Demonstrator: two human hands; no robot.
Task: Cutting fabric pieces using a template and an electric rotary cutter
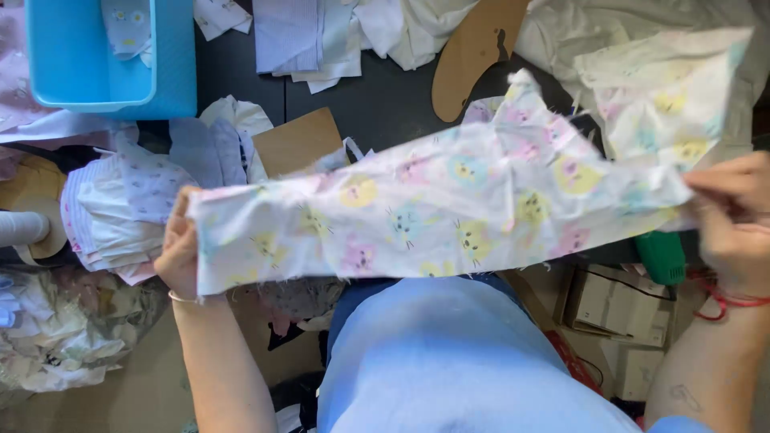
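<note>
A long strip of white fabric (433,208) printed with pastel cat faces in yellow, pink and blue stretches across the middle of the view. My left hand (178,252) grips its left end, fingers hidden behind the cloth. My right hand (734,220) pinches its right end, where a further flap of the same fabric (666,88) folds upward. The strip hangs taut above my lap and my light blue shirt (449,361).
A blue plastic bin (172,76) sits at the top left on a dark table (377,100). Piles of white and striped cloth pieces (120,208), brown cardboard patterns (473,48) and a cardboard square (301,140) lie around. Scrap fabric (64,329) and boxes (618,309) are on the floor.
</note>
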